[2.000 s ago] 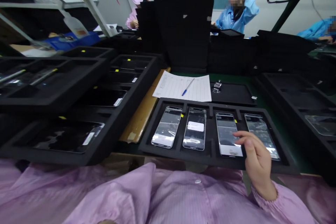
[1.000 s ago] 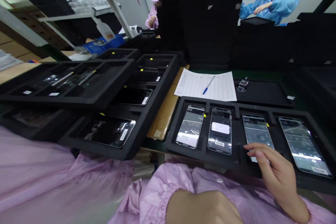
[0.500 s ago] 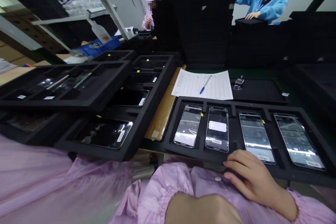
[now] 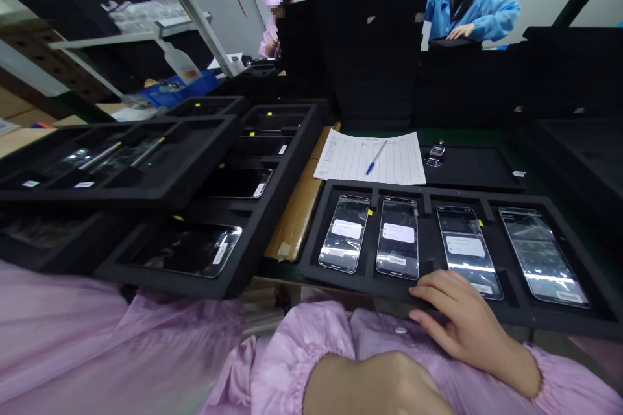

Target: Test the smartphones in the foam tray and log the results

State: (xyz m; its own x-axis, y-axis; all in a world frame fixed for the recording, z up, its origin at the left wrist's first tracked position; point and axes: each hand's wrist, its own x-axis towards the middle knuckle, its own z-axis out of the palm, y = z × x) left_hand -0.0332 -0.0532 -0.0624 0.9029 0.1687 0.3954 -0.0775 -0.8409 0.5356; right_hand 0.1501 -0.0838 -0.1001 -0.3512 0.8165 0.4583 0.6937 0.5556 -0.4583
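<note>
A black foam tray (image 4: 428,197) in front of me holds several lit phones side by side. My right hand (image 4: 462,327) rests on the tray's front rim, fingers loosely spread and holding nothing, just below the second phone (image 4: 398,237) and third phone (image 4: 467,249). White pop-up boxes show on the first phone (image 4: 344,233), the second and the third. The fourth phone (image 4: 540,256) shows none. My left hand (image 4: 374,382) is a bare patch beyond a pink cuff at the bottom edge, its fingers out of sight.
Stacked black trays (image 4: 214,207) with dark phones fill the left. A paper form (image 4: 374,159) with a blue pen (image 4: 376,158) lies behind the front tray, beside a small metal object (image 4: 435,153). Upright black foam stacks (image 4: 370,45) stand behind. A person in blue and another in pink work beyond.
My right hand drew back from the third phone's screen to the tray's front rim. Pop-up boxes appeared on the first and third phones. My left hand came into view at the bottom.
</note>
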